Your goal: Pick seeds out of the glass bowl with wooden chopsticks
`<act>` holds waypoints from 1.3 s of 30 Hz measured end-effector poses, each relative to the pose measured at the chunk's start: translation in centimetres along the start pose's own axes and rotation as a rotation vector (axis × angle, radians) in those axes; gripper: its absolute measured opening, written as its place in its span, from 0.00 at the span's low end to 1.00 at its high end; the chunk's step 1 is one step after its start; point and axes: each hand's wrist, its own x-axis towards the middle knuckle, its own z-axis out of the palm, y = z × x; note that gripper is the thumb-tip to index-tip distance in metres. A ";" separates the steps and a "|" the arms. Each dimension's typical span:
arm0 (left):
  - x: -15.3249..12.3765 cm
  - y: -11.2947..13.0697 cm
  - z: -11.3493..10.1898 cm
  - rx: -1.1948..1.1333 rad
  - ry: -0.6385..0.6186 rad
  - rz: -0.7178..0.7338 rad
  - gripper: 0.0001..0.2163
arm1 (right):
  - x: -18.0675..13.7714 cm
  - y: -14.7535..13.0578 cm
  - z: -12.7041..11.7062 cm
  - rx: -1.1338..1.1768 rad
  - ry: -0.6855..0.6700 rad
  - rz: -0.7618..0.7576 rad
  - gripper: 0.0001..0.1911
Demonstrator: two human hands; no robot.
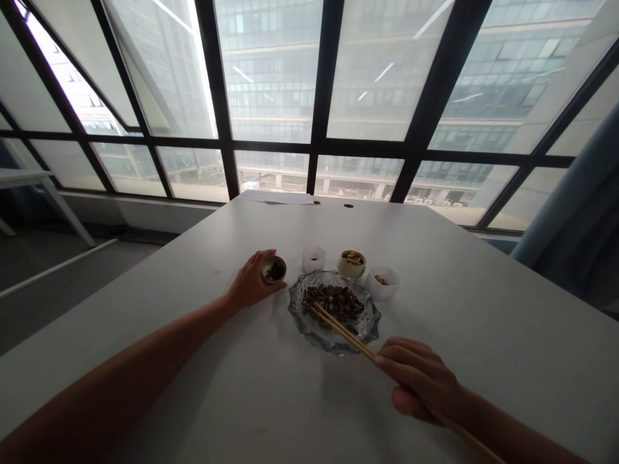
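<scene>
Here, glass plate (296, 319): set on the white table (232, 374) between the hands, scalloped rim, with a heap of dark brown elongated pieces (343, 301) inside.
Small bowl (266, 263): just left of the plate, its mouth facing the camera, dark contents at the bottom, too dim to identify.
Left hand (251, 282): wrapped around the small bowl, thumb toward the plate.
Right hand (425, 377): grasping wooden chopsticks (347, 334), whose tips reach into the brown pieces.
Left white cup (313, 266): behind the plate, a small dark bit within.
Cream cup (349, 269): behind the plate, yellowish-brown pieces near its rim.
Right white cup (384, 293): beside the plate's far right edge, brownish bits inside.
</scene>
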 end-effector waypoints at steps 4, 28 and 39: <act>0.0 -0.1 0.0 0.005 0.015 -0.022 0.34 | -0.3 0.1 0.3 0.018 0.050 0.011 0.19; 5.9 4.1 0.4 0.230 -0.091 0.014 0.27 | -2.0 3.4 3.1 0.573 0.766 1.051 0.26; 9.7 5.3 5.6 0.176 -0.327 -0.189 0.33 | -1.9 1.9 1.9 0.346 0.444 0.877 0.27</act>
